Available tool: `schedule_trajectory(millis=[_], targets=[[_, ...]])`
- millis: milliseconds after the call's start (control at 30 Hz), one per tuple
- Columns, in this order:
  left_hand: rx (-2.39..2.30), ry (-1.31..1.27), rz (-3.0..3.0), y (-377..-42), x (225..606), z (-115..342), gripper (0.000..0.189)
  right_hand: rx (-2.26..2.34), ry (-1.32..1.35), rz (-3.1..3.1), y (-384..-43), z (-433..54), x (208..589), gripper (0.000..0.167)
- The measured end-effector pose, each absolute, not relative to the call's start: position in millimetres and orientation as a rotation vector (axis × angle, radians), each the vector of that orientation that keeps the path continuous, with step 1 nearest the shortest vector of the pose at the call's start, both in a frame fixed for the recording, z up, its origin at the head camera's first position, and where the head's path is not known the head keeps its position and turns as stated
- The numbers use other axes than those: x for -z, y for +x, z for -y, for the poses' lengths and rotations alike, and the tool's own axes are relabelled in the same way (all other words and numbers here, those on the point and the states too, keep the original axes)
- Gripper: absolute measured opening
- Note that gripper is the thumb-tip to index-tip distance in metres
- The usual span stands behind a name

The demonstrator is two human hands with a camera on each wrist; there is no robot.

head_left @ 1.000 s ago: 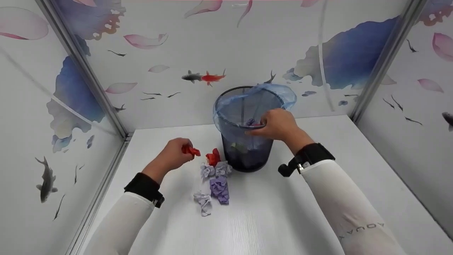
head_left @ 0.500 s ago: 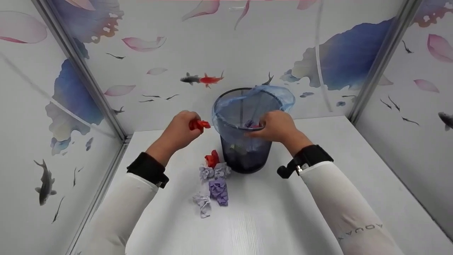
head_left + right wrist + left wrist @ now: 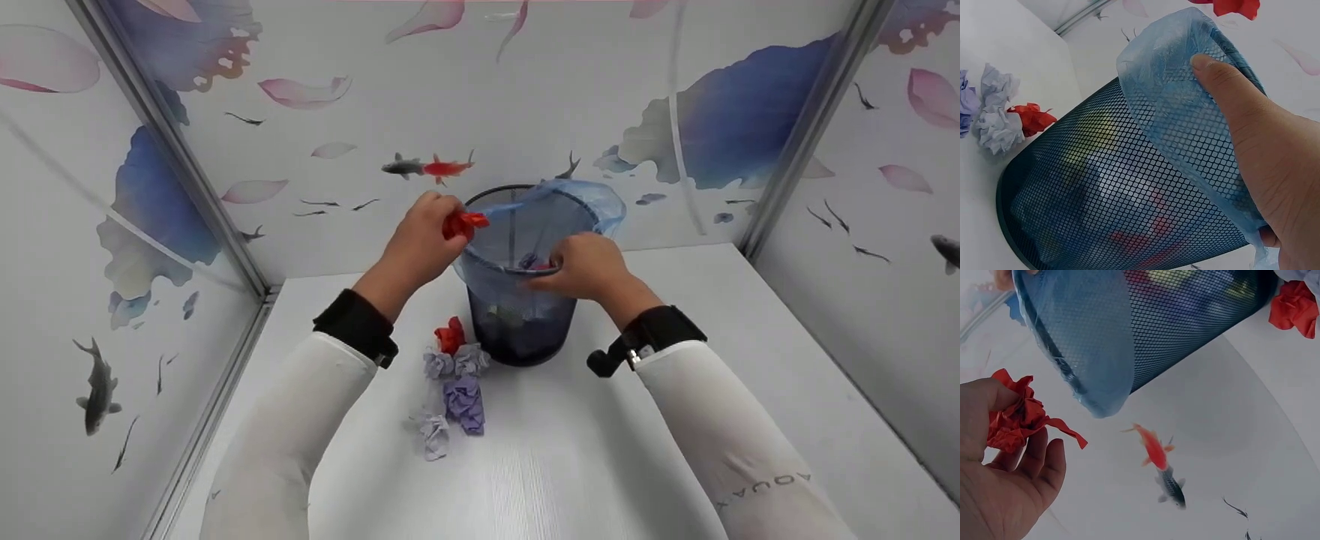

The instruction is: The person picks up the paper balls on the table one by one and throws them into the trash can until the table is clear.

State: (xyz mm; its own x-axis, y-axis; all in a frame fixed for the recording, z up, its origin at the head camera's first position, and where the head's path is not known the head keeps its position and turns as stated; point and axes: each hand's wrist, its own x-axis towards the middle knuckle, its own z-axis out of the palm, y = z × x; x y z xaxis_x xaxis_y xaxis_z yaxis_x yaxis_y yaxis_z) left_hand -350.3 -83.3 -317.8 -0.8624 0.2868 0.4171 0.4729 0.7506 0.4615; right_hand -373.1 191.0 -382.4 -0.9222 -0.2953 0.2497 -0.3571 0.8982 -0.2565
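Observation:
My left hand (image 3: 426, 234) pinches a crumpled piece of red paper (image 3: 1022, 413) at the left side of the bin's rim, slightly above it. The dark mesh wastebasket (image 3: 1089, 180) is lined with a thin blue plastic bag (image 3: 1168, 84) folded over its rim. My right hand (image 3: 592, 266) grips the near right rim, thumb outside over the bag and fingers inside. Through the mesh, crumpled papers of several colours show within. On the table left of the bin lie another crumpled red paper (image 3: 450, 336), pale crumpled papers (image 3: 471, 360) and a purple one (image 3: 464, 405).
The white table (image 3: 540, 472) is enclosed by panels printed with fish and petals; the back panel (image 3: 525, 97) stands close behind the bin. Another pale crumpled paper (image 3: 434, 436) lies nearest me. A black camera mount (image 3: 604, 364) sticks out from my right wrist.
My left hand has risen and moved right, carrying the red paper from beside the table pile up to the bin's rim. My right hand keeps its grip on the rim.

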Motion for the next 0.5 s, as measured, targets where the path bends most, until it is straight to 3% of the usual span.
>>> schedule_trajectory(millis=[500], targets=[[0.91,-0.65,2.587,-362.6,312.2,40.8,0.026,-0.429,0.527,2.851,-373.2,-191.0,380.2,0.065]])
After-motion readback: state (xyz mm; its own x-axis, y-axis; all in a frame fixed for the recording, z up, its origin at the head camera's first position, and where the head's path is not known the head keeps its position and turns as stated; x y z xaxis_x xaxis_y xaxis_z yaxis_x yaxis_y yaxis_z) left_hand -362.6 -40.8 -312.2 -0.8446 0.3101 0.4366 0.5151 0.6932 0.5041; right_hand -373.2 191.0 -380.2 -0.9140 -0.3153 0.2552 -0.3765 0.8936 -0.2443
